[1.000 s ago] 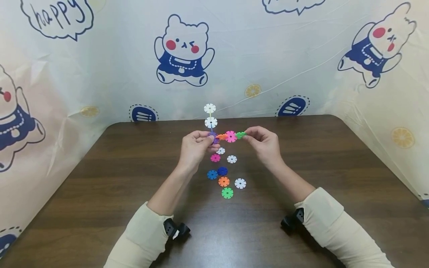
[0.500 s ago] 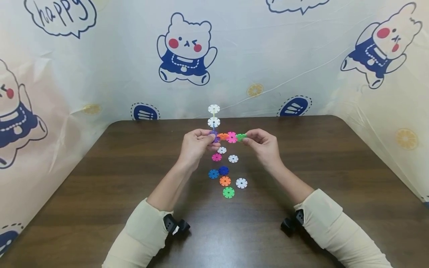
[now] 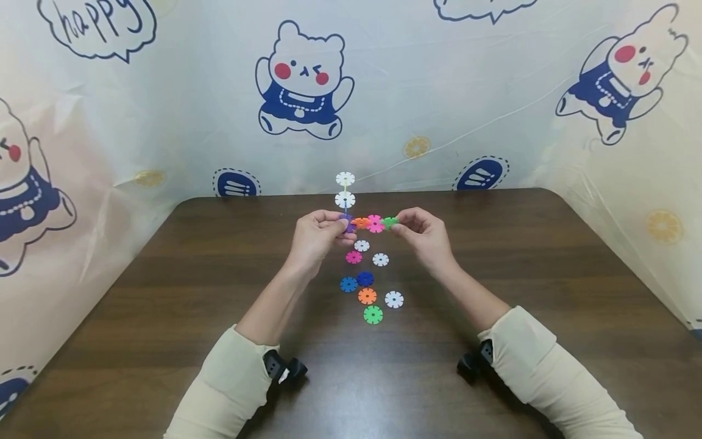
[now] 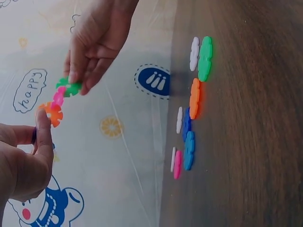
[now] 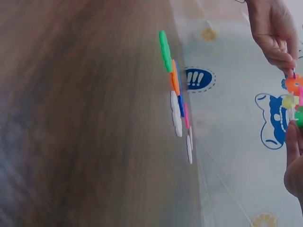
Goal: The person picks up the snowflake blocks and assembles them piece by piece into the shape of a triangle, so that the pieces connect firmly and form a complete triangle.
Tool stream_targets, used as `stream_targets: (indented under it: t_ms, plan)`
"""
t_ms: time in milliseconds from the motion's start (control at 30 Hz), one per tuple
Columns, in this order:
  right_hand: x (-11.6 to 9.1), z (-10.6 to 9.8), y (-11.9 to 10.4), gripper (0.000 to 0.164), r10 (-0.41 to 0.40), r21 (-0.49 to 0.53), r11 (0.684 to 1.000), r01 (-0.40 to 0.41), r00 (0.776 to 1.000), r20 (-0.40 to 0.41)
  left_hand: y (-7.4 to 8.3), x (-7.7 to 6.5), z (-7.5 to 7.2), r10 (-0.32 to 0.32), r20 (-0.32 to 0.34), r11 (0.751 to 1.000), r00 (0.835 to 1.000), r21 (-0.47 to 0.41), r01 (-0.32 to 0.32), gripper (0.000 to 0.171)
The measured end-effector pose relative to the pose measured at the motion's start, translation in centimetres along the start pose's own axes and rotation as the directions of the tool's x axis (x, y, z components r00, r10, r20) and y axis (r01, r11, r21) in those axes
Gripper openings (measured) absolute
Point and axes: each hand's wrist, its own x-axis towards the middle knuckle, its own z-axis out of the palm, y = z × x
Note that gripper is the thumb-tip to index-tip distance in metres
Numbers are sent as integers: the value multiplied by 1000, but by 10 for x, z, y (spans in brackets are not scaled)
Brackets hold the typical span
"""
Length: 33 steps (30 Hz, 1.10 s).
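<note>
Over the table, my two hands hold up a joined chain of notched plastic snowflake discs. My left hand (image 3: 314, 241) pinches the purple disc (image 3: 350, 225) at its corner. From there an orange disc (image 3: 361, 223) and a pink disc (image 3: 375, 224) run sideways to a green disc (image 3: 390, 222), which my right hand (image 3: 429, 239) pinches between thumb and fingers. Above the purple disc rises a branch with two white discs, the lower white disc (image 3: 345, 200) among them, and thin edge-on pieces between. In the left wrist view, fingers partly cover the orange disc (image 4: 55, 115).
Loose discs lie flat on the brown table (image 3: 164, 317) below the hands: a green disc (image 3: 373, 314), an orange disc (image 3: 367, 296), a pink disc (image 3: 353, 257), two blue ones and several white ones. A printed cloth (image 3: 400, 73) hangs behind the table.
Both hands and the chain have shifted slightly left since half a second ago. Their pinches on the purple and green discs look the same, and the loose discs lie as before.
</note>
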Motion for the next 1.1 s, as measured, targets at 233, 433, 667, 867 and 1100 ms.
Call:
stream_targets:
  t_ms: [233,433,667,867,1100]
  plan:
    - [18,0,18,23,189,-222,963,-155,972,142,4,1,-5,5,-43,1000,999,15,-4,19]
    - [33,-1,36,33,360,-467,859,-207,895,265,5,0,-10,-6,-53,1000,999,3,6,20]
    - [43,0,47,35,473,-610,771,-181,804,360,6,-1,-15,5,-74,999,997,-33,-7,20]
    - [43,3,52,35,520,-667,727,-161,763,383,7,0,-18,3,-95,998,995,-64,-9,20]
    - [41,8,56,34,505,-713,698,-69,753,422,7,-1,-20,-3,-112,997,994,-82,-6,20]
